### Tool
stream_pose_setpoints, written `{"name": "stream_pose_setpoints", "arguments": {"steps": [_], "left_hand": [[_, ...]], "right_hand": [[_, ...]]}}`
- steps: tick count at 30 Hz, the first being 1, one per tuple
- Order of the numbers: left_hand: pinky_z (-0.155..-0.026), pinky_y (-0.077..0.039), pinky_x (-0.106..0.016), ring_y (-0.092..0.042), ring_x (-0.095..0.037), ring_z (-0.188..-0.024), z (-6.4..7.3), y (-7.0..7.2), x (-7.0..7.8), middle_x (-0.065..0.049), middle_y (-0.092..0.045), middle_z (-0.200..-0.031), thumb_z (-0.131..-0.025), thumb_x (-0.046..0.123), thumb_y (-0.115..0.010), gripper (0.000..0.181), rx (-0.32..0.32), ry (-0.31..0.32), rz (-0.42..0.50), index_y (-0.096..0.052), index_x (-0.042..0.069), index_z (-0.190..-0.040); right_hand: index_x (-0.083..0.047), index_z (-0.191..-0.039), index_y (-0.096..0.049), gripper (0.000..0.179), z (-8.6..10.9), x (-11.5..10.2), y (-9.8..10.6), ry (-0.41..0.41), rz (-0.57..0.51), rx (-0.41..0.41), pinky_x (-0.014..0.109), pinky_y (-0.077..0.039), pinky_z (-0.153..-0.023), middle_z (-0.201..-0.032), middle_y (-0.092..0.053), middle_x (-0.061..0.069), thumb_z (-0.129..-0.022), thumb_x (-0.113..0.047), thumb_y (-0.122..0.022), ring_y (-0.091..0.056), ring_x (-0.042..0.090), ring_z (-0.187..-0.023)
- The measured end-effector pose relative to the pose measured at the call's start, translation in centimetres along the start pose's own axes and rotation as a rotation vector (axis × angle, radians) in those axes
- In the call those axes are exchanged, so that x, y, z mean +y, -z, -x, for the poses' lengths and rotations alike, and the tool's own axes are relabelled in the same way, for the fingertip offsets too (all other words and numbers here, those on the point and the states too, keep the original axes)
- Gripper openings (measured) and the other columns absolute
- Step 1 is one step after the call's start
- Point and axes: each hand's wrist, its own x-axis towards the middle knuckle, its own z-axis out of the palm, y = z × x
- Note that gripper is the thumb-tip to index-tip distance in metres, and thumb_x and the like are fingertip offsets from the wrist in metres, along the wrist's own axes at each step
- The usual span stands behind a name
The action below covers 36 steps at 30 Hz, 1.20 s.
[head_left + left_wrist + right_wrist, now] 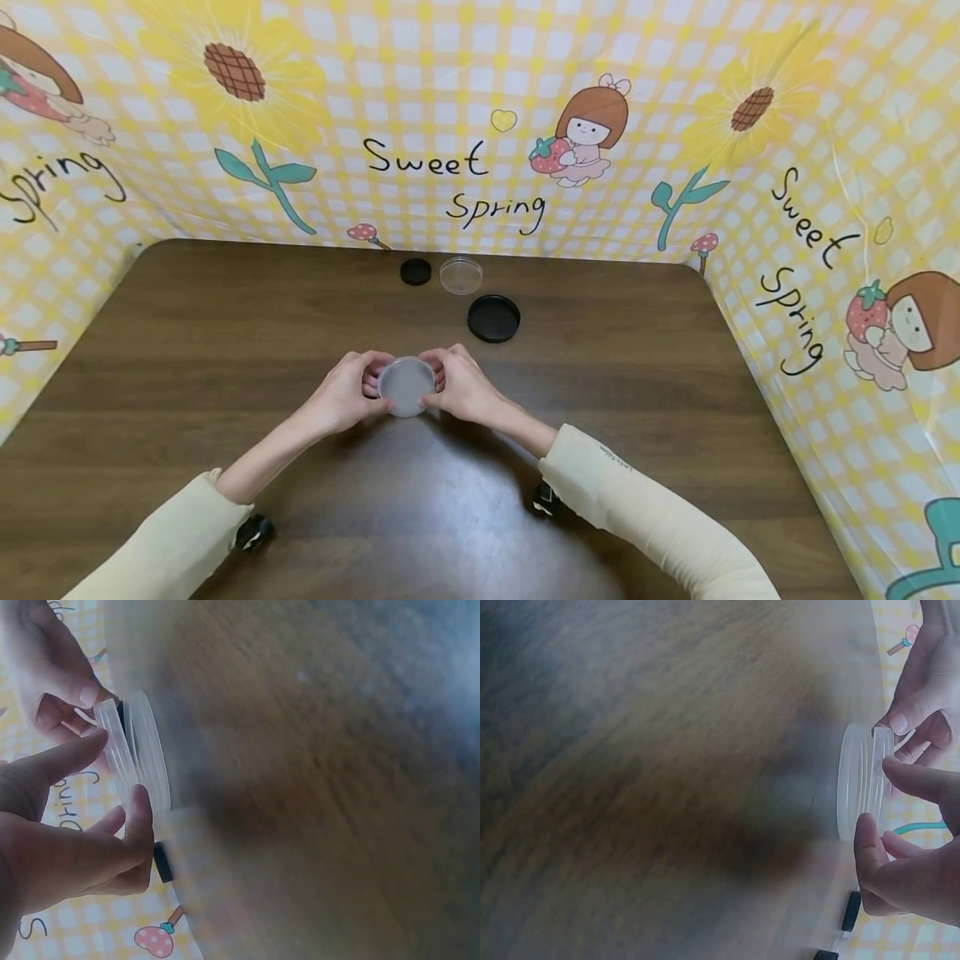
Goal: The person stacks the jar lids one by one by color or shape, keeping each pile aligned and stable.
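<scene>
My left hand (355,385) and my right hand (459,385) grip a translucent round lid (406,386) from opposite sides, thumbs toward me and fingers on the far side. Both wrist views show the lid edge-on. Against it, on the table side, lies a second translucent round piece (156,754), like a shallow dish. The two pieces sit at a slight angle, with a narrow wedge-shaped gap between them in the left wrist view. From above, the lid hides the lower piece.
Beyond the hands, on the brown wooden table (315,300), lie a black round lid (493,318), a clear round dish (461,275) and a smaller black disc (416,272). A yellow checked cloth (420,100) with printed figures stands around the table's back and sides.
</scene>
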Motion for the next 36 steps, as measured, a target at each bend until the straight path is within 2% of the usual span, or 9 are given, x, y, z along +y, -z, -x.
{"name": "stream_pose_setpoints", "arguments": {"steps": [4,8,18,27,36], "left_hand": [[-0.074,-0.053,-0.033,-0.056,-0.024,-0.085,-0.2,-0.1,-0.3,-0.022,-0.051,-0.103,-0.072,-0.003,-0.081,0.056,-0.014,0.013,-0.004,-0.054,-0.011,-0.121],[-0.073,-0.053,-0.032,-0.056,-0.025,-0.085,-0.3,-0.2,-0.4,-0.022,-0.051,-0.101,-0.071,-0.003,-0.081,0.056,-0.003,-0.001,0.0,-0.055,-0.012,-0.12],[-0.07,-0.052,-0.027,-0.053,-0.026,-0.088,-0.6,-0.3,-0.7,-0.02,-0.053,-0.098,-0.069,-0.002,-0.083,0.056,0.006,-0.019,-0.023,-0.057,-0.011,-0.118],[-0.073,-0.051,-0.031,-0.048,-0.031,-0.096,-0.9,-0.4,-0.9,-0.023,-0.051,-0.103,-0.069,-0.003,-0.083,0.056,0.0,-0.015,-0.032,-0.056,-0.011,-0.118],[-0.073,-0.049,-0.031,-0.048,-0.029,-0.094,-1.0,-0.6,-1.1,-0.021,-0.048,-0.103,-0.068,-0.002,-0.083,0.058,0.002,-0.006,-0.067,-0.057,-0.01,-0.119]], "right_hand": [[0.008,-0.124,-0.056,0.06,0.0,0.2,-0.2,0.004,-0.012,-0.006,0.014,-0.049,-0.071,-0.107,-0.051,0.018,-0.071,0.001,-0.083,-0.058,0.024,-0.092],[0.008,-0.124,-0.056,0.06,0.1,0.3,-0.4,0.009,-0.013,0.004,0.015,-0.049,-0.071,-0.108,-0.052,0.018,-0.071,0.001,-0.083,-0.056,0.024,-0.094],[0.007,-0.125,-0.055,0.061,-0.1,0.4,-0.6,0.019,0.052,0.013,0.017,-0.047,-0.074,-0.107,-0.052,0.016,-0.071,0.0,-0.083,-0.053,0.024,-0.096],[0.007,-0.126,-0.054,0.061,-0.3,0.4,-0.7,0.043,0.108,0.02,0.023,-0.045,-0.079,-0.106,-0.053,0.017,-0.072,-0.001,-0.083,-0.047,0.024,-0.101],[0.007,-0.122,-0.054,0.057,-0.3,0.4,-0.7,0.03,0.083,0.0,0.022,-0.045,-0.077,-0.108,-0.045,0.015,-0.073,0.0,-0.082,-0.055,0.022,-0.089]]}}
